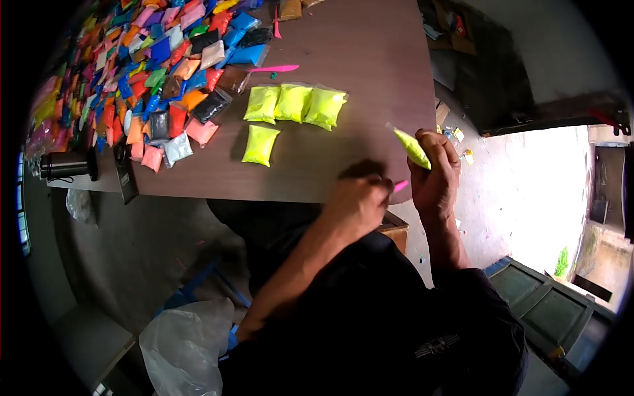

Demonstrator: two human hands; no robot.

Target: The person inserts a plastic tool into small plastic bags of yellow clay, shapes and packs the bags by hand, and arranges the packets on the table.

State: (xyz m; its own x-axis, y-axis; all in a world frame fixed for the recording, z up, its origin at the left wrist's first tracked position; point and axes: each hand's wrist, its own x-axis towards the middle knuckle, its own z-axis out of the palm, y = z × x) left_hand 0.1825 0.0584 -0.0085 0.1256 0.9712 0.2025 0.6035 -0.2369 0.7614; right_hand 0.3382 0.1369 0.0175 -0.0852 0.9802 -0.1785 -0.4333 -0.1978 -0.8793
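Observation:
My right hand [437,168] is raised over the table's right edge, fingers closed around a small neon-yellow clay packet [414,149] that tilts up to the left. Just left of it, my left hand [362,203] is closed near the table's front edge. A pink plastic tool [400,185] sticks out from its fingers toward the right hand; the rest of the tool is hidden. Several like neon-yellow packets [294,102] lie on the table, most in a row touching each other, with a single packet [261,145] below them.
A large heap of many-coloured packets [158,72] covers the table's left side. Pink plastic tools [276,68] lie beside it. A dark metal flask [66,165] lies at the left edge. Below are a clear plastic bag [188,343] and a blue stool [198,284].

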